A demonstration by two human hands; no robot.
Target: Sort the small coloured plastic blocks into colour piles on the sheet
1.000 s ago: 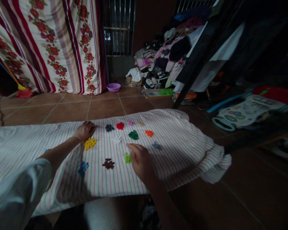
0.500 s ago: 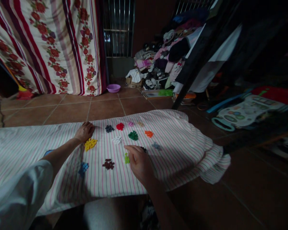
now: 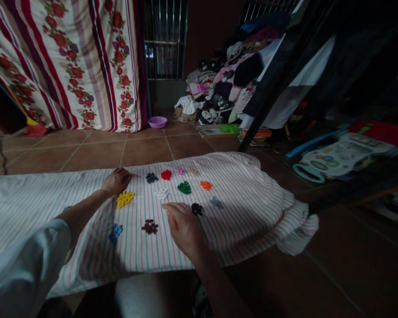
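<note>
Small piles of coloured pieces lie on the striped cloth (image 3: 252, 198). My left hand (image 3: 117, 181) rests near the cloth's far edge, fingers curled, just above the yellow pile (image 3: 125, 199); what it holds, if anything, is hidden. My right hand (image 3: 185, 227) hovers between the brown pile (image 3: 150, 227) and the black pile (image 3: 197, 209), its fingers bent together and their inside hidden. Beyond it are the white pile (image 3: 162, 194), green pile (image 3: 184, 187), orange pile (image 3: 205, 185), red pile (image 3: 166, 175) and dark grey pile (image 3: 151, 177). A blue pile (image 3: 115, 232) lies at the near left.
Grey-blue pieces (image 3: 216, 202), pink pieces (image 3: 181, 171) and beige pieces (image 3: 194, 172) lie on the cloth too. A blue object is partly hidden by my left forearm. Behind are a purple basin (image 3: 157, 122), a clothes heap (image 3: 235, 75) and a dark slanted post (image 3: 268, 88).
My right hand has moved left, uncovering the black pile. The light green pieces beside it are now out of sight. My left hand stays in place.
</note>
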